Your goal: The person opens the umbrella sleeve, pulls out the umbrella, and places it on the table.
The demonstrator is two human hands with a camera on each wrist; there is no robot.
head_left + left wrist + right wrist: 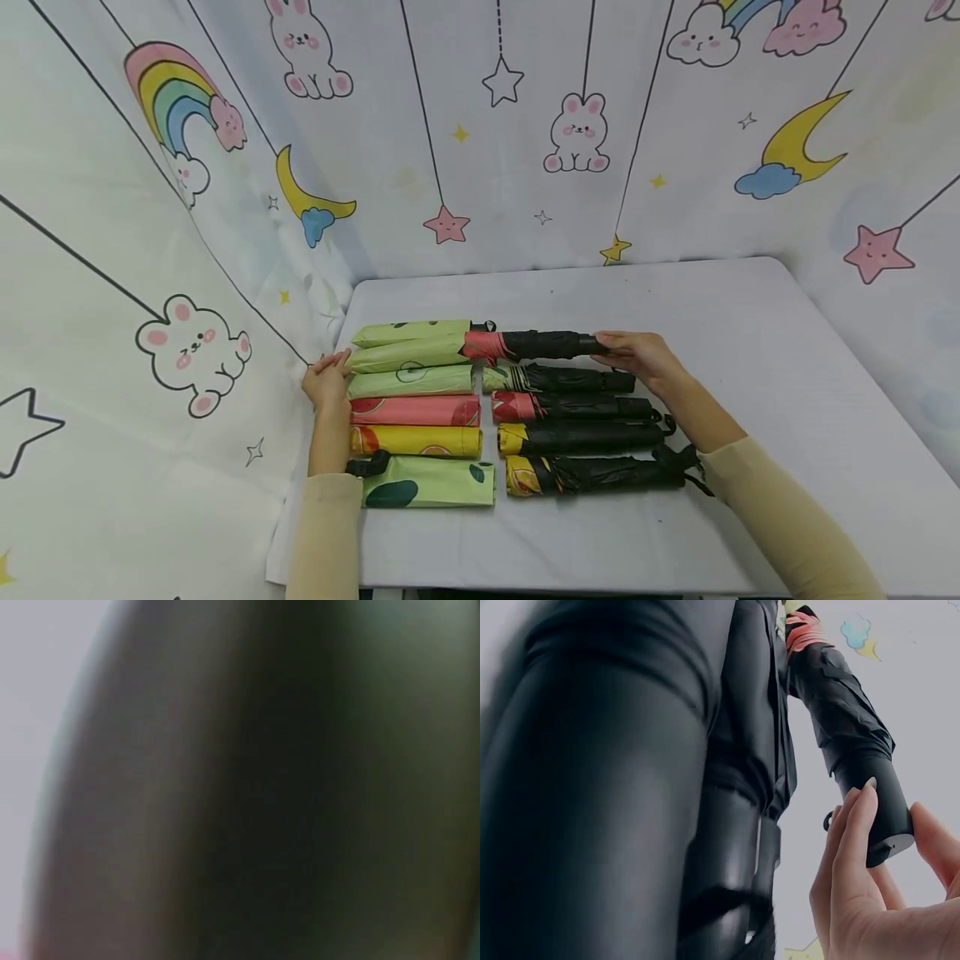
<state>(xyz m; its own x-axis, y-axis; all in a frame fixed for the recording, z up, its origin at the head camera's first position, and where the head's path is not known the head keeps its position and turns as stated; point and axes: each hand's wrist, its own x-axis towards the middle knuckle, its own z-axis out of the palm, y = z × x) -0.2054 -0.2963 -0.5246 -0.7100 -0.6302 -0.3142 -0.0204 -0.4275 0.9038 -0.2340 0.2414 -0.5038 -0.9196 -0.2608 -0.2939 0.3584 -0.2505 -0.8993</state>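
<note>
My right hand (633, 354) holds the handle end of a folded black umbrella (540, 343) with a red tip, fingers on one side and thumb on the other. Its red end meets a light green folded umbrella (408, 353) at the far side of the group. By the left end of that green umbrella is my left hand (327, 379), its fingertips touching or close to the end. The left wrist view is a dark blur. In the right wrist view the umbrella handle (881, 802) sits between fingers and thumb, beside other black umbrellas (592, 810).
Below lie rows of folded umbrellas: green (412, 381), red (416, 411), yellow (416, 440) and leaf-patterned green (435, 483) on the left. Black ones (592, 437) with coloured tips lie on the right. A white table (600, 542) carries them, with a patterned curtain (510, 192) behind.
</note>
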